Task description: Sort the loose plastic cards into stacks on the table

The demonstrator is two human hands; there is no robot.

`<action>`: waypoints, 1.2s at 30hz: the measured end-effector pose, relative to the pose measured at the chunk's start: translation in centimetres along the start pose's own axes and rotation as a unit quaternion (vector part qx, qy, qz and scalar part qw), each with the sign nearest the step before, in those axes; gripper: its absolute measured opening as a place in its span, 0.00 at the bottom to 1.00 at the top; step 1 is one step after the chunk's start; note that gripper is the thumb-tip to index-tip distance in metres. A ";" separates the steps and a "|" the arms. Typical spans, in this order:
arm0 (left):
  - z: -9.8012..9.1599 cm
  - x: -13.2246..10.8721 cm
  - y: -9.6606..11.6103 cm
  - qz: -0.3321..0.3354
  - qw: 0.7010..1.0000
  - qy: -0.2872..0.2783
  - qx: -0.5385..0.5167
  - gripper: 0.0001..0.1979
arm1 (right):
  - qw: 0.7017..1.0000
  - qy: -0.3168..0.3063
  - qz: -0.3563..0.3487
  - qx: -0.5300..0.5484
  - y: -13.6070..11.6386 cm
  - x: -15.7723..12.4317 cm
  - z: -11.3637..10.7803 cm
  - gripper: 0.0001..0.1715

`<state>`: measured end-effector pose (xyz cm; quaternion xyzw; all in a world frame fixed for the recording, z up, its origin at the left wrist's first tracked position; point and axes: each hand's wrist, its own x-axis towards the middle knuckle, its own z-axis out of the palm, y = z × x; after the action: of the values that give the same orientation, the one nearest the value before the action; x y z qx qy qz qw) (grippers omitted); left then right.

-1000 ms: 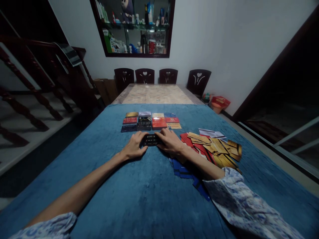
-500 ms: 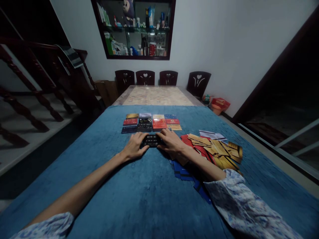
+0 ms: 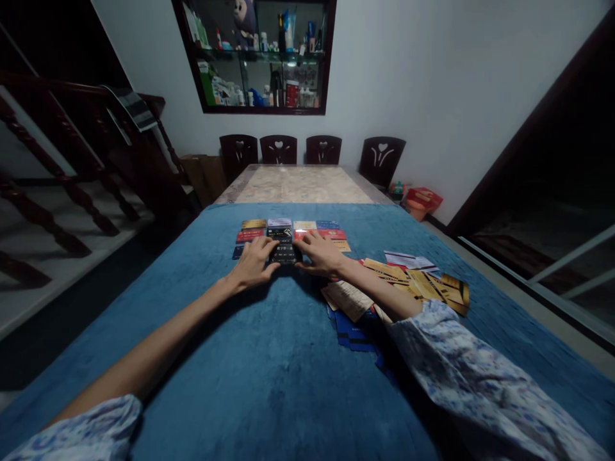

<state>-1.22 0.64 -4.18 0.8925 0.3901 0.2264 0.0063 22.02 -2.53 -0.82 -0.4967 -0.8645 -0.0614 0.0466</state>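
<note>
While left hand [image 3: 252,263] and right hand [image 3: 319,254], both half-curled, hold its ends | black card stack [image 3: 284,255]: near edge of card grid [image 3: 279,233] | long axis left-to-right, between hands, neither nearer

a long table with a beige marble-patterned top [image 3: 302,184] wears a blue plush cloth [image 3: 230,384], bearing neat rows of colourful rectangular cards [image 3: 278,232]; right of those rows, and nearer, sprawls a loose heap of gold, red, white and blue cards [image 3: 418,282].
</note>
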 end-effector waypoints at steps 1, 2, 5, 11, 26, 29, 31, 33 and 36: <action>0.0 0.4 -0.3 -0.005 1.000 -0.001 -0.001 0.26 | 1.000 -0.006 0.004 0.001 0.1 0.4 -0.2 0.31; 0.0 0.7 -0.6 -0.010 1.000 -0.004 -0.001 0.26 | 1.000 -0.013 0.009 0.001 0.1 0.9 -0.4 0.32; -0.1 1.8 -1.7 -0.023 0.999 -0.021 0.005 0.26 | 0.999 -0.035 0.017 -0.001 0.3 2.3 -1.0 0.32; -0.2 3.8 -4.2 -0.041 0.996 -0.073 0.014 0.27 | 0.997 -0.070 0.029 -0.002 0.8 5.1 -1.3 0.33; 0.6 5.4 -7.2 -0.062 0.991 -0.113 0.021 0.25 | 0.995 -0.096 0.021 0.010 1.8 8.5 0.4 0.29; 0.8 5.3 -7.3 -0.071 0.990 -0.116 0.018 0.24 | 0.994 -0.104 0.015 0.019 2.0 8.5 0.5 0.27; 0.9 5.1 -7.3 -0.072 0.990 -0.122 0.018 0.24 | 0.994 -0.106 0.008 0.031 2.0 8.3 0.4 0.26; 0.9 5.0 -7.2 -0.070 0.990 -0.125 0.017 0.24 | 0.994 -0.105 0.004 0.037 2.0 8.1 0.3 0.24; 1.0 4.9 -7.1 -0.069 0.991 -0.118 0.009 0.23 | 0.994 -0.106 0.005 0.025 1.9 8.0 0.1 0.23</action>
<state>-2.86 9.22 -4.44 0.8840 0.4491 0.1150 0.0597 19.63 5.22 0.29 -0.5033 -0.8634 0.0132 -0.0327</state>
